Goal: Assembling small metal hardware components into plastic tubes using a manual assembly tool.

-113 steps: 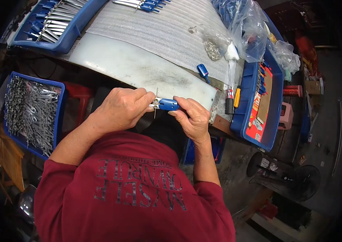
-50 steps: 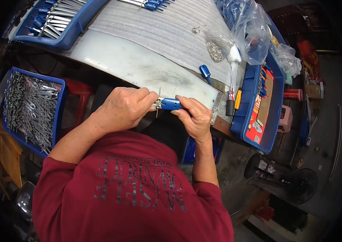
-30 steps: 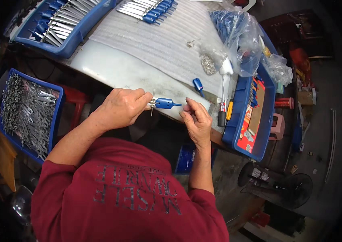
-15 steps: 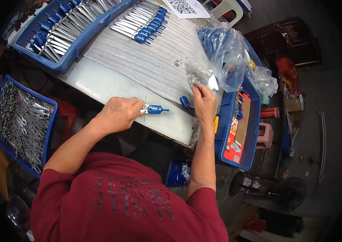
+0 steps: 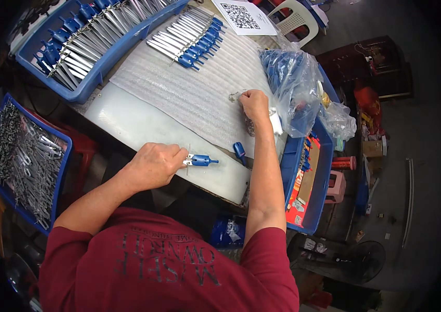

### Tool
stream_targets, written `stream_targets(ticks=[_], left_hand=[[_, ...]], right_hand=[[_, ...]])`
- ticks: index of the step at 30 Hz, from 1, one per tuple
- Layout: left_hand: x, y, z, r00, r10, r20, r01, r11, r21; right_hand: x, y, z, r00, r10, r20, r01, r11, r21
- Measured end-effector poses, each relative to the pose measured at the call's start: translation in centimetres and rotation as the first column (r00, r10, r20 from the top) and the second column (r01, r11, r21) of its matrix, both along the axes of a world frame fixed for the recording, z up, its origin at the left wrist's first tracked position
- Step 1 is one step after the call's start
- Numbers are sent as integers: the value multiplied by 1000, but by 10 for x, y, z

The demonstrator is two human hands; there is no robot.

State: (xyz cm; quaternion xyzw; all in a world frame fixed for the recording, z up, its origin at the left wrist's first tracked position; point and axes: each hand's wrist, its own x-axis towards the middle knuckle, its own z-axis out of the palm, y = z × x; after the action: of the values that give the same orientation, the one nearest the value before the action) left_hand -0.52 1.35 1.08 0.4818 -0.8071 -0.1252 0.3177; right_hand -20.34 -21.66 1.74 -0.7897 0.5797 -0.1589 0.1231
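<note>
Two hands, head view: your left hand [image 5: 157,164] grasps a blue-ended metal part [image 5: 199,160] above the white board [image 5: 126,117]; your right hand [image 5: 256,107] bunches beside small metal pieces [image 5: 233,97], whether gripping any I cannot tell. Slackened left grasp could let the part drop.

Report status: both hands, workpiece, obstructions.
Left hand gripping blue-and-silver piece. Right hand at small metal bits on white sheet, grip hidden. Loose blue part left of right forearm, seemingly blocking neither.

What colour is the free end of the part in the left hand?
Blue; the free end shows best in the head view.
</note>
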Motion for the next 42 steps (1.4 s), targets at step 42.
stream_targets(ticks=[42], left_hand=[[1,2,-2,1000,-2,-20,2,1000,17]], right_hand=[[3,183,3,772,322,548,-354,934,-50]])
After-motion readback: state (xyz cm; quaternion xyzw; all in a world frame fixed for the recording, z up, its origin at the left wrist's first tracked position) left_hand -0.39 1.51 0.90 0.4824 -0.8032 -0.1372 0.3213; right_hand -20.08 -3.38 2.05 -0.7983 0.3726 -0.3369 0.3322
